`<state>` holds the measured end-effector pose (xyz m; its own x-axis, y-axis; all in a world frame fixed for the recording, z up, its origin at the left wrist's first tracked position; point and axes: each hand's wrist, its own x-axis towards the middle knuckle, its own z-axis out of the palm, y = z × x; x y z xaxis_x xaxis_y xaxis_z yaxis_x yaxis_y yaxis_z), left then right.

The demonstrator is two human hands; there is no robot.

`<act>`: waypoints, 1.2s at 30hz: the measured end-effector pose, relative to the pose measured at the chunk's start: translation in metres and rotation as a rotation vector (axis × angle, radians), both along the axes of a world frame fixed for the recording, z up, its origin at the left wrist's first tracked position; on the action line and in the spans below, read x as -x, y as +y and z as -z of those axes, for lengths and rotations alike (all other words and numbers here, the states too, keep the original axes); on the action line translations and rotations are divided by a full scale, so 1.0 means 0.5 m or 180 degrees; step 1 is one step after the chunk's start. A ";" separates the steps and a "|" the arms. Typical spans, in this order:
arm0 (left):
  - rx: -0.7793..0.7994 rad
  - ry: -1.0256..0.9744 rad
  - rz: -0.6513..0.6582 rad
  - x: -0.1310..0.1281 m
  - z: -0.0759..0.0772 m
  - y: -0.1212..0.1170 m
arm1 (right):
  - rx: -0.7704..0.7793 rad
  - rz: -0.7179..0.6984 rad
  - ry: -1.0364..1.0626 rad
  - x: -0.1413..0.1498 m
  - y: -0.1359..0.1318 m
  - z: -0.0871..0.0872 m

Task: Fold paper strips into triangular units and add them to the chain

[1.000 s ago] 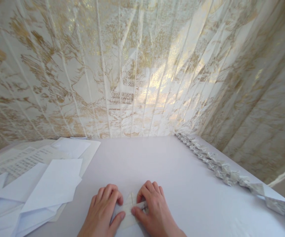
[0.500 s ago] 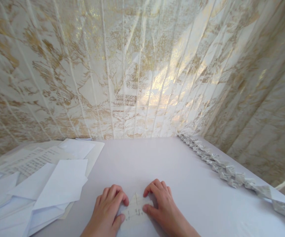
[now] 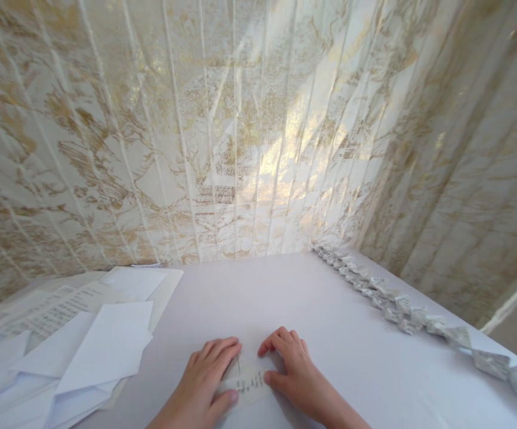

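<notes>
A small folded sheet of paper [image 3: 250, 387] with dark writing lies on the table at the bottom centre, between my hands. My left hand [image 3: 204, 378] grips its left side, fingertips across the upper part by a dark line and thumb on the lower left corner. On the other side, my right hand [image 3: 291, 369] has curled fingers at the upper right edge and its thumb against the right edge, holding the sheet. Parts of the paper are hidden under my fingers.
Loose white paper sheets [image 3: 106, 345] are heaped at the left, over a larger sheet and a page of writing [image 3: 61, 310]. Rows of small folded paper pieces [image 3: 408, 307] run along the right edge of the white table [image 3: 222, 298]. A gold-patterned curtain [image 3: 186, 119] hangs behind.
My left hand has moved right, its fingers now covering the paper's pointed top left. My right hand stays nearly in place. The view has turned slightly.
</notes>
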<state>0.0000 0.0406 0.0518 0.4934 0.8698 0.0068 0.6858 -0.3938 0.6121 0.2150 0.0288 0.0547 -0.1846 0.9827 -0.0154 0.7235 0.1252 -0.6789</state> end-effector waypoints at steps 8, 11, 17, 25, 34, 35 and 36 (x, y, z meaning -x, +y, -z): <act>-0.0069 0.0107 -0.0114 -0.040 -0.014 0.016 | -0.0134 -0.0032 0.0433 -0.019 -0.002 0.005; 0.0140 -0.0155 -0.0188 -0.037 -0.016 0.021 | 0.0044 -0.0083 0.1064 -0.020 0.000 0.014; 0.0699 -0.1617 -0.0028 -0.054 -0.020 0.013 | 0.0031 -0.0480 0.2432 0.039 -0.004 0.049; 0.0063 -0.1468 -0.0445 -0.040 0.011 0.019 | -0.1505 -0.0107 0.0373 0.005 0.005 0.037; -0.0529 -0.0082 -0.0031 -0.047 0.035 -0.001 | -0.0802 -0.0706 -0.0308 -0.012 0.004 0.007; -0.0559 -0.0006 -0.0007 -0.045 0.033 -0.002 | -0.0723 -0.0842 -0.0263 -0.018 0.001 -0.001; -0.0590 0.0068 0.0015 -0.043 0.032 -0.003 | -0.0648 -0.0944 -0.0230 -0.025 -0.001 -0.009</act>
<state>0.0217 0.0389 0.0360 0.4993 0.8522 0.1562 0.6957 -0.5018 0.5140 0.2274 0.0283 0.0592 -0.4675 0.8709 0.1514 0.6806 0.4639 -0.5670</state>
